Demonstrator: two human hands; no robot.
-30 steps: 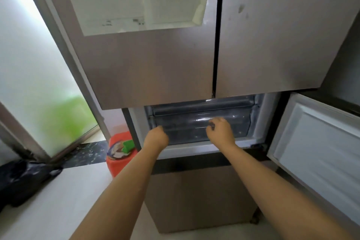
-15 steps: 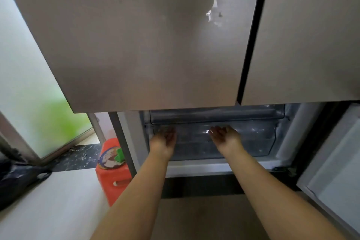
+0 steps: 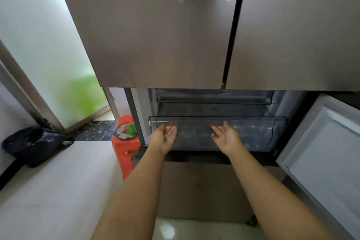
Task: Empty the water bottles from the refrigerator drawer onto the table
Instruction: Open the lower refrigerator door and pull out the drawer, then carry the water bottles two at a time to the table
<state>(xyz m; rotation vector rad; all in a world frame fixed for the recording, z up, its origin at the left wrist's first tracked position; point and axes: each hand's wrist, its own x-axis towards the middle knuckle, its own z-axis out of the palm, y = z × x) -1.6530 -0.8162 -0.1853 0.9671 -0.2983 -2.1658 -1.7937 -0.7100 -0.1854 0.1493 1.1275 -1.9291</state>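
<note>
Two palms-up hands, left hand [image 3: 165, 138] and right hand [image 3: 227, 137], fingers spread wide, are held against one clear, smooth plastic drawer [image 3: 253, 132], at 12 o'clock.

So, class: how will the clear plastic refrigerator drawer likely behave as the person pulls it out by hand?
The drawer is probably stiff: its rim stays straight. Its glossy clear front may be slippery under the left hand and right hand. Its load, and so its weight, cannot be judged through the blurred plastic.
</note>
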